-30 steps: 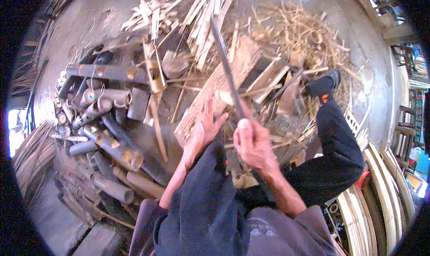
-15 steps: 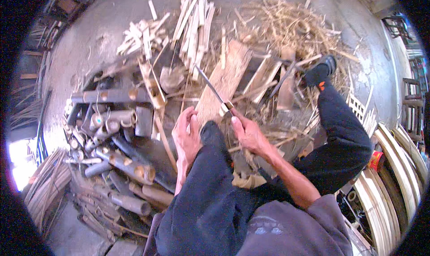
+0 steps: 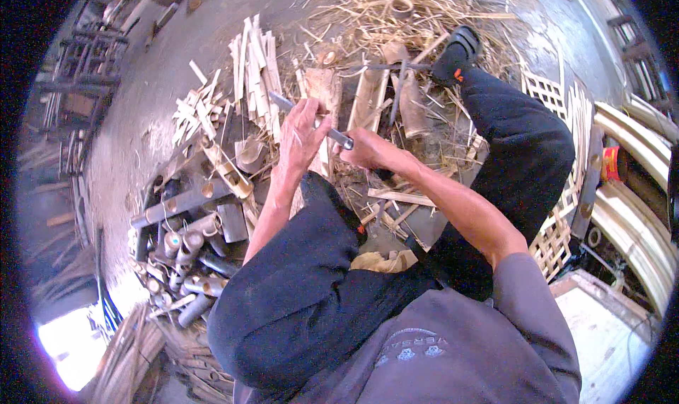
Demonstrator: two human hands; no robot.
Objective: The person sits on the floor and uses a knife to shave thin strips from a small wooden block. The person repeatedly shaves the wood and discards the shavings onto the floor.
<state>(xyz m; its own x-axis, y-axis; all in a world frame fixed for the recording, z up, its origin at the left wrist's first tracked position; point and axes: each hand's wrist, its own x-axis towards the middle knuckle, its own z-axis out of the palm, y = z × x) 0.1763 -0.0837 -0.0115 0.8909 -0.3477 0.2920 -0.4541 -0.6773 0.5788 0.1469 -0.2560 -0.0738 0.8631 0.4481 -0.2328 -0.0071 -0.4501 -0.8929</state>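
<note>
A long-bladed knife point(image 3: 339, 137) lies slantwise across the front of me, its tip toward the far left. My right hand point(image 3: 369, 149) is closed round its handle, which the fingers mostly hide. Over the middle of the blade, my left hand point(image 3: 303, 130) has its fingers and thumb closed, covering part of the metal. Beneath and beyond the hands lies a flat wooden board point(image 3: 324, 89) on the floor. A split bamboo piece point(image 3: 369, 96) rests to its right.
Pale split strips point(image 3: 253, 68) are heaped at far left, and thin shavings point(image 3: 368, 12) at the back. Cut bamboo tubes point(image 3: 187, 245) pile up at left. A woven lattice point(image 3: 552, 245) and curved strip bundles point(image 3: 626, 220) stand right. My bent legs point(image 3: 283, 277) frame the work area.
My left hand has risen from beside the board onto the knife's blade. The right hand has turned the knife to a flatter slant. The whole view has shifted.
</note>
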